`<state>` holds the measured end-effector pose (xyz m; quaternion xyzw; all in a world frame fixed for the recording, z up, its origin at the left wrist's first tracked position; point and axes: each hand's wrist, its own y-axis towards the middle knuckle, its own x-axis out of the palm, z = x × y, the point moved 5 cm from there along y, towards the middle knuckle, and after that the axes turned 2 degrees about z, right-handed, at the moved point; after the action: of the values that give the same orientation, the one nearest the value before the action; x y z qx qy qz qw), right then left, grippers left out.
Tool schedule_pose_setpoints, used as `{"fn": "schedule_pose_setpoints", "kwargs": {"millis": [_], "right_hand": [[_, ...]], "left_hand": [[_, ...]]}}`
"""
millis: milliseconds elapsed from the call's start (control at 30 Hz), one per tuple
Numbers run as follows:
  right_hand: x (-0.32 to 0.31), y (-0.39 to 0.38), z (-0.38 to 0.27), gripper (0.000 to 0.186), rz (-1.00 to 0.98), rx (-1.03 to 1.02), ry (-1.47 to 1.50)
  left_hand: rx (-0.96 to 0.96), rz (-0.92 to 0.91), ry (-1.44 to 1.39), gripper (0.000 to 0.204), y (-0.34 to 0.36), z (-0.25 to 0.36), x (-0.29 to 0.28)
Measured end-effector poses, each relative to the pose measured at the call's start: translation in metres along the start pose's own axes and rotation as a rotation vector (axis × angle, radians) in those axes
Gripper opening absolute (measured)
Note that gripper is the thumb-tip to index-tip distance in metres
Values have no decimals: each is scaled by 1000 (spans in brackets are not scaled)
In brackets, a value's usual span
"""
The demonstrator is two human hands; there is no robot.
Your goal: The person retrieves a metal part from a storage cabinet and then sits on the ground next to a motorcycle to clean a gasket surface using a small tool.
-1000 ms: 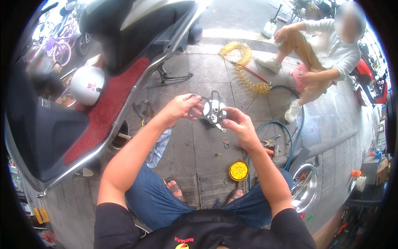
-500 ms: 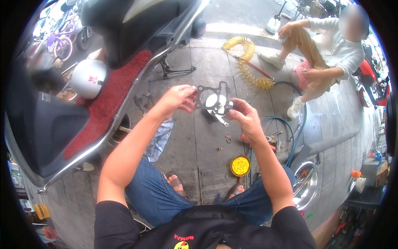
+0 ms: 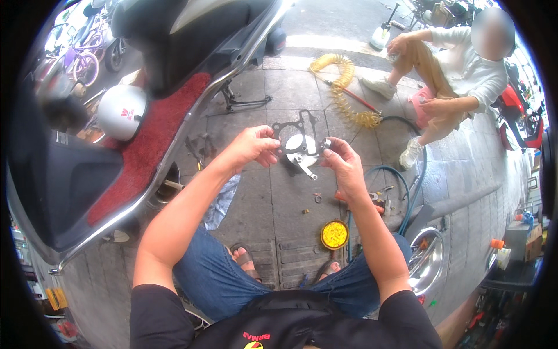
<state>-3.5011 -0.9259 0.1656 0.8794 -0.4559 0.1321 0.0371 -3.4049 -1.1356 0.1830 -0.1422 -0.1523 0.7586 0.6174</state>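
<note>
My left hand (image 3: 257, 145) pinches the left side of a flat, dark engine gasket (image 3: 302, 129) with a large round hole and a narrower slot. My right hand (image 3: 345, 166) is closed on a small ring-like metal part (image 3: 326, 143) at the gasket's right side; whether it grips the gasket as well cannot be made out. Behind and below the gasket a round silver metal part with a short lever arm (image 3: 313, 176) shows, partly covered by it. Closer to me on the pavement are a small metal ring (image 3: 318, 199) and a small brass-coloured piece (image 3: 306, 212).
A round yellow container (image 3: 335, 234) stands near my feet. At left is a scooter with a red mat (image 3: 168, 128) and a white helmet (image 3: 122, 110). Tools (image 3: 381, 200), a blue hose (image 3: 407, 206) and a coiled yellow hose (image 3: 343, 75) lie right. Another person (image 3: 459, 75) sits beyond.
My hands remain on the same parts. The gasket has tilted slightly and shifted a little left, and the ring-like part now shows more apart from it.
</note>
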Motion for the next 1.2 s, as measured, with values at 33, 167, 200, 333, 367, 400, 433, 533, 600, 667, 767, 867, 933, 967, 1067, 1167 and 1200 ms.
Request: {"fn": "schedule_pose_setpoints", "kwargs": {"millis": [33, 167, 200, 333, 367, 400, 433, 533, 600, 667, 767, 867, 933, 967, 1067, 1167, 1200], "right_hand": [[-4, 1, 2, 33, 28, -14, 0], [-17, 5, 12, 33, 107, -10, 165], [-16, 3, 13, 32, 108, 3, 212], [5, -5, 8, 33, 53, 61, 318], [11, -7, 6, 37, 32, 54, 321], [16, -9, 6, 38, 21, 46, 310], [20, -10, 7, 39, 9, 37, 298], [23, -11, 4, 40, -13, 15, 264], [23, -14, 3, 40, -6, 23, 280], [22, -12, 0, 39, -3, -8, 236], [20, -10, 2, 39, -4, -14, 192], [16, -10, 5, 39, 5, -14, 154], [16, -9, 4, 39, 8, -15, 142], [15, -10, 4, 39, 10, -11, 142], [15, -9, 3, 39, -3, -3, 125], [17, -8, 5, 40, -18, 2, 110], [17, -8, 6, 40, -20, 2, 105]], "left_hand": [[15, -2, -10, 27, 0, 2, 2], [65, 16, -60, 27, -2, 8, 5], [75, 27, -75, 26, -2, 10, 5], [49, 50, -207, 20, 0, 6, 7], [27, 31, -282, 18, 2, 2, 8], [4, 13, -356, 17, 3, -2, 10], [-11, 5, -394, 16, 4, -7, 14], [-25, -26, -480, 15, 5, -7, 32], [-50, -53, -490, 15, 2, -6, 45], [-53, -52, -481, 16, 1, -4, 49], [-68, -68, -464, 17, 0, -7, 52], [-73, -92, -480, 18, 1, -10, 55], [-75, -101, -500, 19, 4, -14, 56], [-74, -96, -495, 19, 5, -15, 57], [-68, -82, -475, 20, 8, -17, 59], [-65, -66, -450, 21, 9, -17, 57], [-67, -53, -442, 21, 7, -16, 57]]}}
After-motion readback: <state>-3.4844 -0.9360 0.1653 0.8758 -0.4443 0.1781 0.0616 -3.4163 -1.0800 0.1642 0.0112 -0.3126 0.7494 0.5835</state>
